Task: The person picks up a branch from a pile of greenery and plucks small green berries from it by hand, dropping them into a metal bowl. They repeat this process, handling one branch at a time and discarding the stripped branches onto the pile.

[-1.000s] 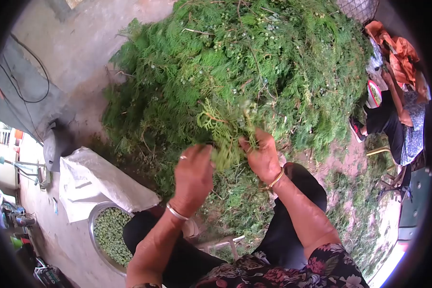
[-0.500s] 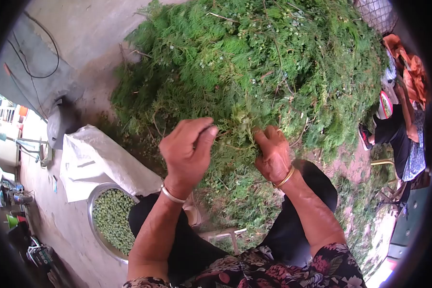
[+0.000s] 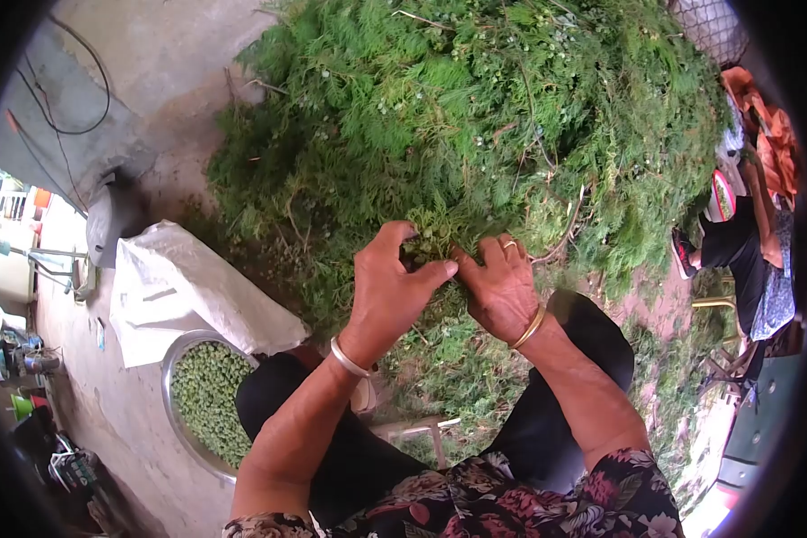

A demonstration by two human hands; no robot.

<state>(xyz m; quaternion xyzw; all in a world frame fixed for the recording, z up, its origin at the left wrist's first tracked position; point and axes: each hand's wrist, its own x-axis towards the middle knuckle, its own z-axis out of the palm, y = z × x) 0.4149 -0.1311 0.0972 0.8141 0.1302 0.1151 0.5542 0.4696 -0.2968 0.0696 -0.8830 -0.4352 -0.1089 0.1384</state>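
Note:
A leafy evergreen sprig with pale green cones (image 3: 434, 235) is held up in front of me. My right hand (image 3: 504, 291), with a ring and a gold-coloured bangle, pinches the sprig by its lower end. From the other side my left hand (image 3: 387, 285), wearing a pale bangle, curls its fingers and thumb around the sprig's left part. The left thumb tip meets the right fingers. What lies inside the left fingers is partly hidden. Beyond both hands rises a large heap of cut evergreen branches (image 3: 475, 108).
Left of my knee stands a metal basin (image 3: 169, 394) full of small green cones. A white sack (image 3: 197, 287) lies beside it. Loose clippings (image 3: 457, 377) cover the ground between my legs. Another person (image 3: 735, 242) sits at the right. Cables (image 3: 81, 139) lie at upper left.
My left hand has moved right and closed in on the sprig; before, it was apart from it. My right hand has stayed nearly in place, holding the sprig.

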